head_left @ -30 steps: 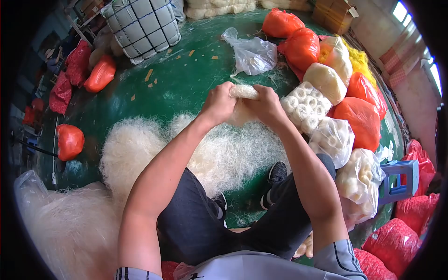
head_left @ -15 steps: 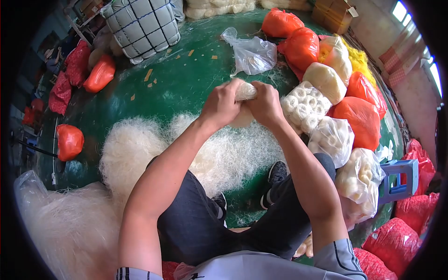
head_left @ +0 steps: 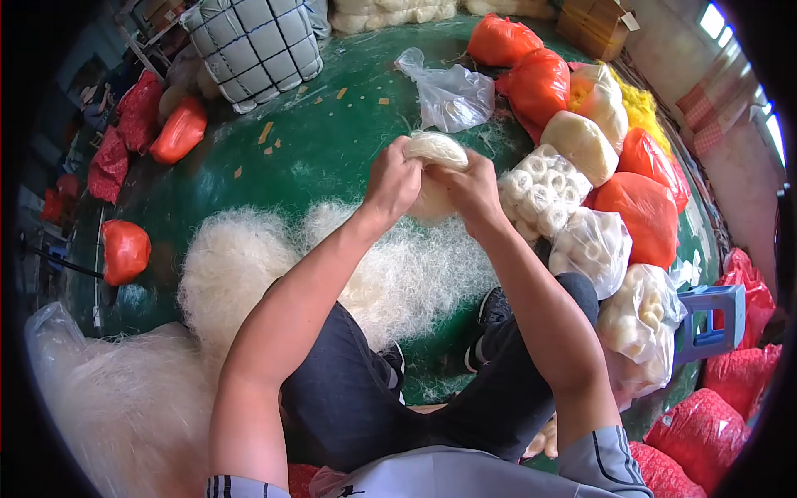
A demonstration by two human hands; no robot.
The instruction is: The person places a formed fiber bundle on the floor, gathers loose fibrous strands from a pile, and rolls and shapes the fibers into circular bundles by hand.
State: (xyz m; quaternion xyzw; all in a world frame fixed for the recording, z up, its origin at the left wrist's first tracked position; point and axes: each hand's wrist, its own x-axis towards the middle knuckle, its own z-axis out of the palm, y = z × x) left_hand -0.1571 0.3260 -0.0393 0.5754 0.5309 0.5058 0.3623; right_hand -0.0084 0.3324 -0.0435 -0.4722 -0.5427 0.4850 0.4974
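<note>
Between my two hands, out in front of me, is a ring-shaped coil of pale fibre (head_left: 437, 148). My left hand (head_left: 393, 180) is wrapped round its left side. On the opposite side, my right hand (head_left: 476, 189) has its fingers closed on the coil. Pale fibre also shows below the coil, between the hands; whether it belongs to the same piece I cannot tell. Beneath my forearms, a loose heap of whitish fibre (head_left: 407, 266) lies on the green floor (head_left: 324, 158), with a thicker mound of fibre (head_left: 232, 261) to the left.
Along the right lie see-through bags of pale coils (head_left: 544, 189), orange bags (head_left: 635, 217) and a blue plastic stool (head_left: 710, 322). A plastic sack of fibre (head_left: 124, 398) stands at lower left. Farther off are a strapped grey bale (head_left: 253, 50) and a cardboard box (head_left: 591, 29).
The coil has turned in my hands, so its rounded upper side now shows above my fingers. My right hand has rotated and sits slightly lower; my left hand has shifted slightly.
</note>
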